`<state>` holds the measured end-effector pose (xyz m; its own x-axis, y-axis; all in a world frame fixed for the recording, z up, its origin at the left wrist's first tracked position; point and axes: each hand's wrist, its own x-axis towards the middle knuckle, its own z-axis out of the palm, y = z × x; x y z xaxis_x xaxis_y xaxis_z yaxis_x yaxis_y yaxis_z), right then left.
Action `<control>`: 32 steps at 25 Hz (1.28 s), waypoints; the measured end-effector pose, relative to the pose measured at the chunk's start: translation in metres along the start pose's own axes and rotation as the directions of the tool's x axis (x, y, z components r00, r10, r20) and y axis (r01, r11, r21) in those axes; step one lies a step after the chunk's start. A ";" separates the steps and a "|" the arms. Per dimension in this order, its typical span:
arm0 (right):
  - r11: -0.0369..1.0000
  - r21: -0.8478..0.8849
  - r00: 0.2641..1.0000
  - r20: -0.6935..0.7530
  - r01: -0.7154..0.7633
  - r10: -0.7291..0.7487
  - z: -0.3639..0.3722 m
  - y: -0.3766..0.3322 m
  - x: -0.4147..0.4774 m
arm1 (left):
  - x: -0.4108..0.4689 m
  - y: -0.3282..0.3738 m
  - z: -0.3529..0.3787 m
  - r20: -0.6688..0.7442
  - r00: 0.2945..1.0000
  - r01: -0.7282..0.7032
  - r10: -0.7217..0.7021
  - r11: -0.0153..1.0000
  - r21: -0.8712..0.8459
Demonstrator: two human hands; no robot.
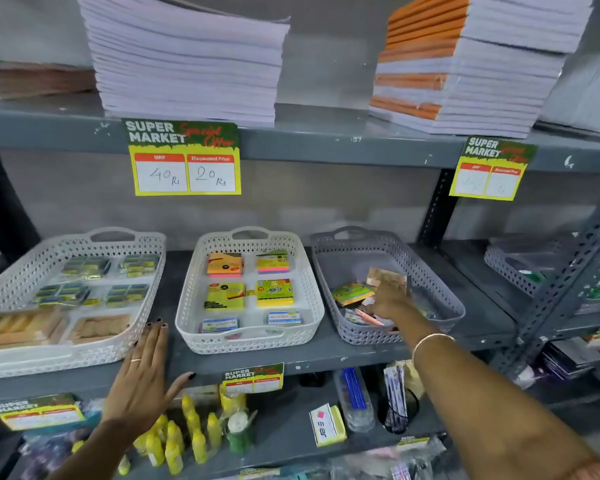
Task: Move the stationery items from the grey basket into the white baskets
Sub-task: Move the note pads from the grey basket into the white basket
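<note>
The grey basket [329, 247] stands on the middle shelf at the right, with a sticky-note pack [351, 292], a pink item and a brown packet [386, 276] inside. My right hand [390, 301] reaches into it, fingers curled on the brown packet. The middle white basket [248, 341] holds rows of sticky-note pads and small boxes. The left white basket [66, 355] holds eraser packs and tan wooden items. My left hand [142, 375] lies flat and open on the shelf edge in front of the left white basket.
Tall stacks of notebooks [187, 57] fill the upper shelf, with yellow price tags [186, 159] on its edge. Another grey basket [510, 268] sits at far right behind a slotted steel upright. Glue bottles [174, 441] and pen packs crowd the lower shelf.
</note>
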<state>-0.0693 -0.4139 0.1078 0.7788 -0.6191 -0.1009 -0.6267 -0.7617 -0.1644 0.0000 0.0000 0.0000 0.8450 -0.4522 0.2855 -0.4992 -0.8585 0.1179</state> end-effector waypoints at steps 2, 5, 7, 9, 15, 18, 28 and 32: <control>1.000 -0.007 0.992 0.129 0.003 -0.002 -0.002 -0.001 0.003 | 0.004 -0.002 0.003 0.030 1.000 0.007 -0.007 1.000 0.016; 0.993 -0.109 0.964 0.267 0.045 -0.015 -0.004 -0.004 0.011 | 0.011 -0.005 0.007 0.034 0.999 0.040 -0.041 0.999 0.032; 0.984 -0.164 0.958 0.285 0.064 -0.015 -0.002 -0.009 0.014 | 0.012 -0.005 0.008 0.035 0.999 0.030 -0.031 0.999 0.035; 0.980 -0.193 0.959 0.284 0.059 -0.002 -0.001 -0.013 0.019 | 0.010 -0.005 0.006 0.069 0.996 0.045 -0.048 0.998 0.044; 0.947 -0.322 0.855 0.495 0.012 0.157 -0.024 -0.032 0.030 | 0.009 -0.006 0.005 0.151 0.985 0.072 -0.081 0.995 0.065; 0.889 -0.453 0.786 0.573 0.068 0.231 -0.046 -0.052 0.034 | 0.009 -0.007 0.004 0.183 0.980 0.066 -0.074 0.996 0.052; 0.847 -0.171 0.850 0.275 0.503 -0.449 -0.053 -0.231 -0.005 | 0.011 -0.008 0.009 0.191 0.979 0.062 -0.070 0.997 0.044; 0.777 -0.154 0.783 0.264 0.611 -0.563 0.021 -0.274 -0.005 | 0.012 -0.009 0.010 0.172 0.983 0.061 -0.064 0.998 0.022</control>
<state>0.0991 -0.1985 0.1329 0.9694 -0.0053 -0.2453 -0.0151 -0.9992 -0.0383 0.0162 -0.0001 -0.0072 0.8955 -0.4314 0.1091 -0.4424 -0.8896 0.1139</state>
